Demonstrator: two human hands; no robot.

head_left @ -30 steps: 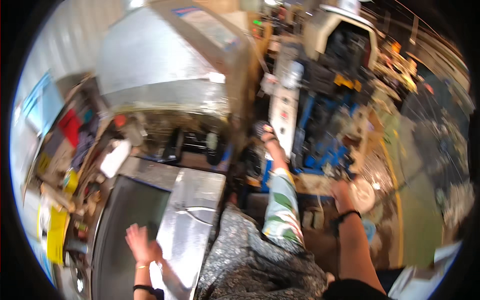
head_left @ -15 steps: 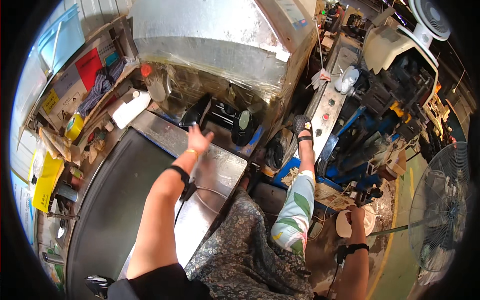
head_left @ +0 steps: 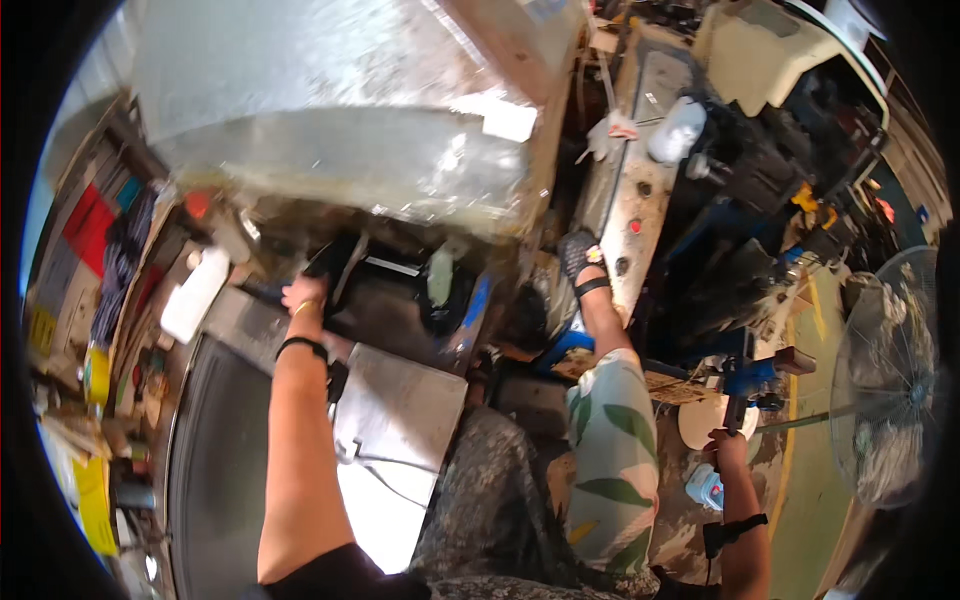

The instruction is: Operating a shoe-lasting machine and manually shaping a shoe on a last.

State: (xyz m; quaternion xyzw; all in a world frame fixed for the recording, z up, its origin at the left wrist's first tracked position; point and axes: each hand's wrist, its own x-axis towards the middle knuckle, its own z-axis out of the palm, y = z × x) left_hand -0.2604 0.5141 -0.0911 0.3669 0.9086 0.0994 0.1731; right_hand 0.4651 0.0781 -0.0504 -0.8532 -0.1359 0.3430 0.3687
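Observation:
A black shoe lies in the dark opening under the metal hood, and my left hand is closed on its near end. Blur softens the fingers there. To the right in the same opening sits another black shoe with a pale green insert. At the lower right, my right hand has its fingers curled at the lower end of a dark bar. A blue part adjoins that bar's top. What the right hand's fingers enclose is partly hidden.
A dark conveyor belt and a metal plate with a cable lie below my left arm. The large metal hood stands ahead. A white bottle is at left. Machinery and a floor fan stand right; a blue-white tub is below.
My left hand has gone from open fingers near the shoe to a hold on it. The view has shifted. A dark bar now shows at my right hand, and the blue-white tub has come into sight.

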